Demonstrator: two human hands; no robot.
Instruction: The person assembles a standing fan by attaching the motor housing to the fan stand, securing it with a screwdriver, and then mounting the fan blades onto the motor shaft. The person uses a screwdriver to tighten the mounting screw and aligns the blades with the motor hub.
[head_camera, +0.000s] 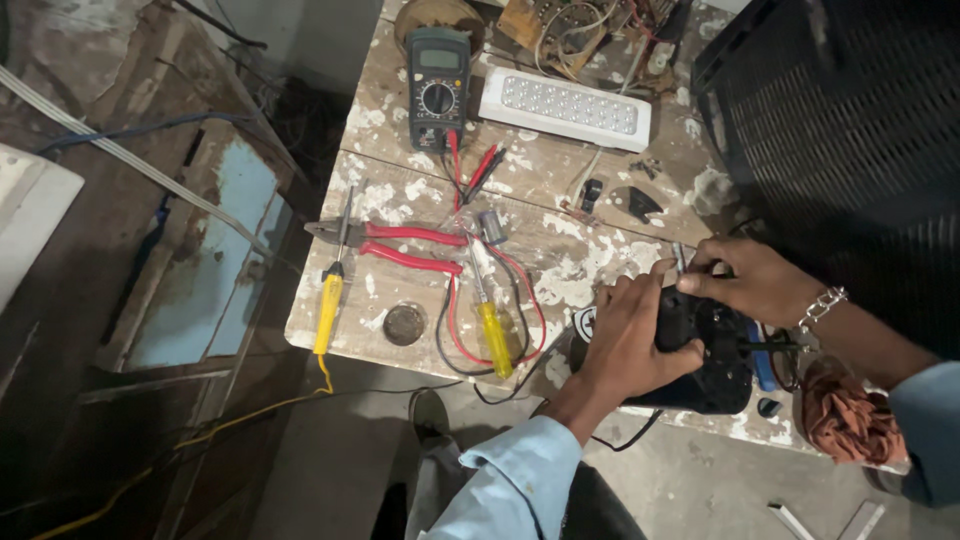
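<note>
At the near edge of the paint-spattered workbench (560, 170), the left hand (630, 335) wraps its fingers over a black motor housing (705, 375), palm pressed down, forearm rising from below. The right hand (745, 280) reaches in from the right, fingertips pinched narrowly on a small metal piece (680, 258) just above the housing.

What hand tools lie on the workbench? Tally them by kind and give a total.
Yellow-handled screwdrivers: 2
Red-handled pliers: 1
Dark green digital multimeter with a dial: 1
Total: 4
</note>
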